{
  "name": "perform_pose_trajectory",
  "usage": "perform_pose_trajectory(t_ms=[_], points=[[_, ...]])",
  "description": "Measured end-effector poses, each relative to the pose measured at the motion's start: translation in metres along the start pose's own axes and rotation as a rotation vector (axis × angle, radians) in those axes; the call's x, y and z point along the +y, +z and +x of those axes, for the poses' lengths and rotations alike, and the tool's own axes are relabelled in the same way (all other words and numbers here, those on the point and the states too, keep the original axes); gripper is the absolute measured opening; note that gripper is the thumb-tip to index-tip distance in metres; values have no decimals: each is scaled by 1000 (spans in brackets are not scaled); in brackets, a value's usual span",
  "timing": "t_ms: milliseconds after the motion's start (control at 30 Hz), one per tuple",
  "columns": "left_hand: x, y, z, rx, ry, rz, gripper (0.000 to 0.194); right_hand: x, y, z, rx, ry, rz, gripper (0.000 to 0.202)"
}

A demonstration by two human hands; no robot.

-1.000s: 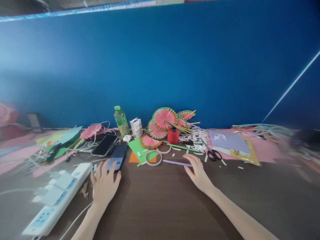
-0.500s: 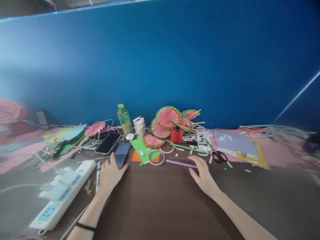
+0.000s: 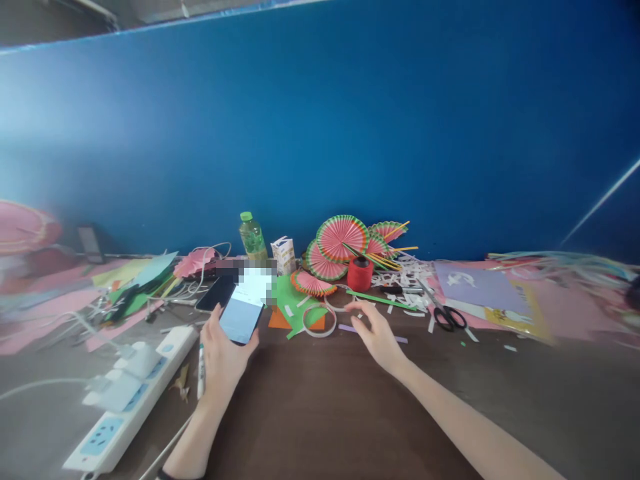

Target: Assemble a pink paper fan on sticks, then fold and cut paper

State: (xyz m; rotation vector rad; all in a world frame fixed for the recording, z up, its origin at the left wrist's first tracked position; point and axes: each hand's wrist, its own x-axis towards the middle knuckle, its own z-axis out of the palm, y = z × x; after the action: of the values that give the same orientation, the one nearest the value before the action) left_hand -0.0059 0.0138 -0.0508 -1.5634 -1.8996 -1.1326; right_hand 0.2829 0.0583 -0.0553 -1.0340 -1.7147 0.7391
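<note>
A phone (image 3: 243, 313) with a lit screen, its upper part pixelated, is gripped by its sides in my left hand (image 3: 226, 353). A second, dark phone (image 3: 215, 295) lies just behind it. My right hand (image 3: 376, 339) is over the table with thumb and fingers apart, holding nothing, above a purple paper strip (image 3: 347, 327) that it partly covers. Left of that hand, a ring of tape (image 3: 320, 335) lies on green paper (image 3: 290, 300) and orange paper (image 3: 277, 320). Folded pink-and-green paper fans (image 3: 343, 240) stand behind, beside a red spool (image 3: 360, 275).
A white power strip (image 3: 135, 400) with plugs and cables lies at the left, near a pen (image 3: 201, 373). A green-capped bottle (image 3: 253, 239) and a small box (image 3: 284, 255) stand at the back. Black-handled scissors (image 3: 450, 319) and purple paper (image 3: 473, 285) are at the right.
My left hand has taken hold of the phone and raised it, and its screen is now lit. My right hand has moved left over the purple strip. The view has shifted slightly.
</note>
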Motion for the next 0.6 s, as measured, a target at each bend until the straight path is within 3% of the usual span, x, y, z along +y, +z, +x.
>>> perform_pose_trajectory(t_ms=[133,267,433,600], points=[[17,-8,-4,133,165,-90,82,-15,35,29,-63,146,470,25],[30,-11,-10,97,282,-154,80,-33,57,44,-148,264,872,48],[38,-8,-18,47,325,-206,79,-55,60,44,-175,225,970,55],[41,-7,-21,42,329,-203,80,-56,57,41,-158,219,914,61]])
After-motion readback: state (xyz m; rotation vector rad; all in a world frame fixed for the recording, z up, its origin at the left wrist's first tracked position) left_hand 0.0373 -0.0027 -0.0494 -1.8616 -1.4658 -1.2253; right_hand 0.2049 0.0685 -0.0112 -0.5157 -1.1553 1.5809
